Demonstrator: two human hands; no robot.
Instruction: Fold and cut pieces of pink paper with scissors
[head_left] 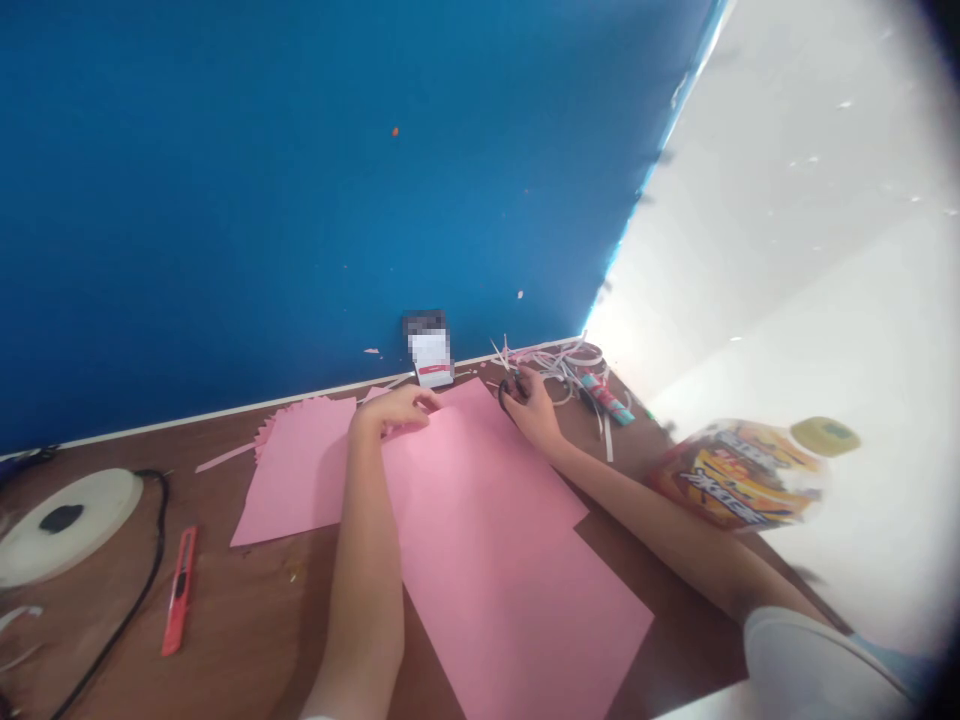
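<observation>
A large pink paper sheet (pixel 495 540) lies on the brown table (pixel 247 610) in front of me. My left hand (pixel 394 410) rests on its far edge, fingers curled and pressed down on the paper. My right hand (pixel 531 400) is at the sheet's far right corner, closed around black scissors (pixel 508 388). A stack of more pink sheets (pixel 300 470) lies to the left, partly under the big sheet.
Along the blue wall (pixel 300 200) stands a small white box (pixel 431 360). Paper strips (pixel 570 365) and a glue stick (pixel 607 398) lie in the corner. A bottle (pixel 742 475) stands at right. A red utility knife (pixel 178 590), a black cable (pixel 135 600) and a white round device (pixel 67 520) lie left.
</observation>
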